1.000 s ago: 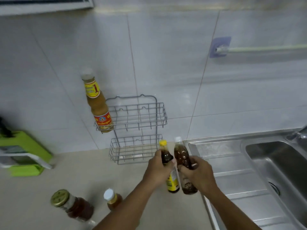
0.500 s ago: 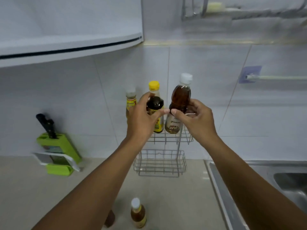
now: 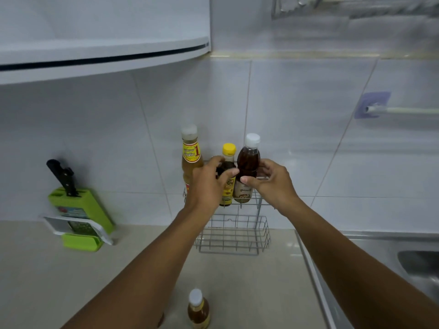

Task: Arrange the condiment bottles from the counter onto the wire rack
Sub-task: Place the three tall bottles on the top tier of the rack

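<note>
Both hands were up at the wire rack (image 3: 237, 236), top tier. Left hand (image 3: 209, 186) had its fingers (image 3: 229, 174) wrapped round the yellow-capped dark bottle (image 3: 228, 162), thumb across the front; the bottle stood upright in the upper basket. Right hand (image 3: 273, 184) gripped the white-capped brown bottle (image 3: 248, 160) at mid-body, thumb in front, the other fingers behind; it was also upright, base at the top tier's wire, just right of the yellow-capped one and about touching it. Couldn't tell if either base was fully seated.

The tall amber sauce bottle (image 3: 190, 155) with the red-yellow label stood at the left end of the same tier, partly hidden by the left hand. Lower basket of the rack sat on the bench (image 3: 47, 281), against the tiled wall.

One small white-capped amber bottle (image 3: 198, 309) was on the bench, near the bottom edge of view, between the forearms. Green knife block (image 3: 80, 210) stood well left of the rack; the steel sink (image 3: 403, 257) was to the right.
</note>
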{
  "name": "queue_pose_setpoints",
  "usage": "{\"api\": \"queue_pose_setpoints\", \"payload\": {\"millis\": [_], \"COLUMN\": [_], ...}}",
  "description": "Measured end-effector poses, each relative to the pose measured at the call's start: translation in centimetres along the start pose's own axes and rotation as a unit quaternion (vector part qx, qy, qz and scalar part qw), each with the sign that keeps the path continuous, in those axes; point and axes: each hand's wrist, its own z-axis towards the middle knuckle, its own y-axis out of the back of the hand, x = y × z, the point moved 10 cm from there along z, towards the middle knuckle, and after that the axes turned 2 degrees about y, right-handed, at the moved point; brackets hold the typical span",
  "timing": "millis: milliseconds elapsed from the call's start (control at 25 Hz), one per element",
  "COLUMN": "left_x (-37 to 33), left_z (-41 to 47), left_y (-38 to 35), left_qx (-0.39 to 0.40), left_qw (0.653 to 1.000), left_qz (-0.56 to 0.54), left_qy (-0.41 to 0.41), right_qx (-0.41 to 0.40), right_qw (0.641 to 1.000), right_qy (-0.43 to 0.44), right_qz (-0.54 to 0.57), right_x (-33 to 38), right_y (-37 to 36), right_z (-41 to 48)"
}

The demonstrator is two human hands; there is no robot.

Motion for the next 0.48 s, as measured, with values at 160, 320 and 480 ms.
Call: {"api": "queue_pose_setpoints", "payload": {"millis": [160, 320, 480], "left_x": [-1.9, -3.4, -3.9], "left_z": [1.6, 1.7, 1.9], "left_y": [0.8, 0.8, 2.0], "left_qx": [0.05, 0.059, -0.008], "left_qw": [0.998, 0.994, 0.987], "left_qz": [0.014, 0.056, 0.136], "left_qy": [-0.035, -0.075, -0.081], "right_qx": [0.014, 0.02, 0.033], "right_qw": [1.0, 1.0, 0.999], "right_qy": [-0.012, -0.012, -0.005], "right_qz": [0.012, 0.016, 0.012], "right_x": [-1.3, -1.5, -1.0], "right_y": [-0.4, -0.7, -1.3], "right_z": [0.2, 0.4, 0.4]}}
